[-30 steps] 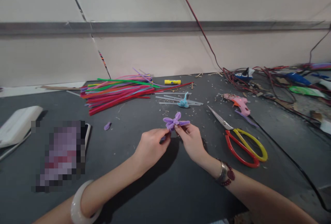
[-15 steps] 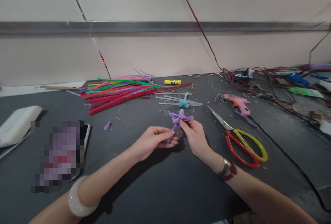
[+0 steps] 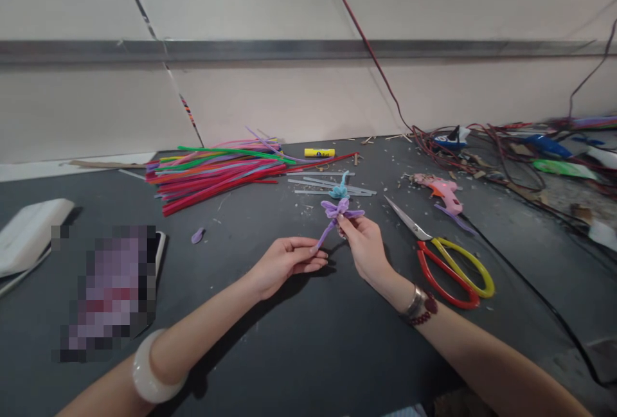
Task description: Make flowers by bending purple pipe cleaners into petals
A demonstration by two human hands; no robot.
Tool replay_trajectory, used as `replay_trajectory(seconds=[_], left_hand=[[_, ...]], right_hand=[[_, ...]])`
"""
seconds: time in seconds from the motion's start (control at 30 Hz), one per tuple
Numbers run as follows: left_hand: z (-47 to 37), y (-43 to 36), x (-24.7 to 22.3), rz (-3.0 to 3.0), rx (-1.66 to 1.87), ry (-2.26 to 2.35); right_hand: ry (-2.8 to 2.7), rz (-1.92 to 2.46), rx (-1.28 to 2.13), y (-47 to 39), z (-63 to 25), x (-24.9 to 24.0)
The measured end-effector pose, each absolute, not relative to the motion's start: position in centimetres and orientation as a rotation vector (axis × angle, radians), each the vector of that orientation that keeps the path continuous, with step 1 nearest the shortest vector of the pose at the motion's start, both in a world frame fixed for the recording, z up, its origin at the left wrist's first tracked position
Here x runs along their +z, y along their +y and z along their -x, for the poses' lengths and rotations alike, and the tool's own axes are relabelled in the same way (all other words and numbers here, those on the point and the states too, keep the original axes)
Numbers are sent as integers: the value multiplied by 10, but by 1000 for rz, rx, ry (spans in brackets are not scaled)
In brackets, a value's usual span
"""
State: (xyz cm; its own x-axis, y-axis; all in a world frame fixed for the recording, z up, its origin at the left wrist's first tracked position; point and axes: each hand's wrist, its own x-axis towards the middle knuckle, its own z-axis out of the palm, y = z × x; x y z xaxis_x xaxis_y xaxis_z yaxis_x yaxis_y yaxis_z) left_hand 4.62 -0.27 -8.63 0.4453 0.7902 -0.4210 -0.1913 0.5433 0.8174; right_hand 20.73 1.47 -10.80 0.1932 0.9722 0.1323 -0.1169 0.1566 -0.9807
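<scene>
A purple pipe-cleaner flower (image 3: 336,209) is held up over the dark table between both hands. My right hand (image 3: 362,245) pinches it just below the petals. My left hand (image 3: 292,263) grips the lower end of its twisted stem between thumb and fingers. Right behind the petals sits a light-blue pipe-cleaner flower (image 3: 339,192), resting by several clear glue sticks (image 3: 308,182). To the right of my right hand lie scissors (image 3: 430,237) with one red and one yellow handle, blades partly apart. A small purple pipe-cleaner loop (image 3: 197,235) lies off to the left.
A bundle of coloured pipe cleaners (image 3: 216,176) lies at the back left, with a yellow tube (image 3: 319,153) beside it. A pink glue gun (image 3: 446,194) with a black cord rests right. Tangled wires (image 3: 511,173) crowd the back right. A phone (image 3: 110,288) and white box (image 3: 36,230) are left.
My left hand has slid down toward the end of the purple stem, so more of the stem shows between the hands. The flower has risen slightly; the view has shifted a little.
</scene>
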Motion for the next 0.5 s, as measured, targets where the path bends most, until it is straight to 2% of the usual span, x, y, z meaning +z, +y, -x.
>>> replay_trajectory(seconds=[0.33,0.5], left_hand=[[-51,-9,-87,-953,618,859],[-52,-15,-88,-1259,748,841]], right_hand=[[-1037,1090,1065,18,-210,-113],[-958,1051,1149,21,-211,-111]])
